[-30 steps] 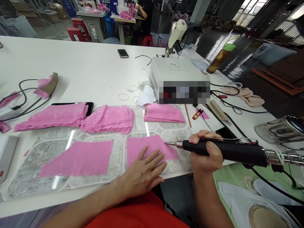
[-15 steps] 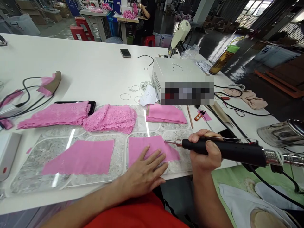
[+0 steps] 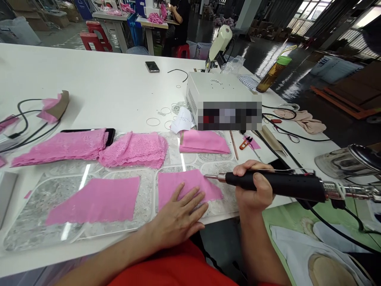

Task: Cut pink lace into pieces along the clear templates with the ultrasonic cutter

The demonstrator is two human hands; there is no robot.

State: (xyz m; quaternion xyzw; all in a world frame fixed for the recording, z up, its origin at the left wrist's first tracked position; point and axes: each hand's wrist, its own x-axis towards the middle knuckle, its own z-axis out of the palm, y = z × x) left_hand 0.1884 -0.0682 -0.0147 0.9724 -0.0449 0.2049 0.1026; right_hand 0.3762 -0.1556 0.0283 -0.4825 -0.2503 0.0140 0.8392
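Observation:
My left hand [image 3: 182, 212] lies with fingers spread on a pink fabric piece [image 3: 169, 180], pressing it against a patterned grey mat [image 3: 147, 198]. In my right hand [image 3: 253, 190] is a black corded hand tool [image 3: 288, 185] with a slim metal tip, held level. That tip is at the upper right edge of the fabric; whether it touches, I cannot tell. To the left, a second pink fabric piece [image 3: 101, 198] lies flat. Behind are a pink lace stack [image 3: 59, 147], a bunched lace pile [image 3: 135, 149] and a stack of plain pink pieces [image 3: 204, 142].
A grey metal box [image 3: 220, 87] stands behind the mat, its front blurred. Orange thread snips [image 3: 245, 142], a brown stick [image 3: 233, 145] and black cables lie to the right. A lidded glass jar [image 3: 339, 165] is at far right, a bottle [image 3: 272, 75] behind. Someone sits at a sewing machine beyond.
The whole view has shifted slightly, so the table things appear a little further left. Both hands keep nearly the same place over the fabric, the tool tip still at its edge.

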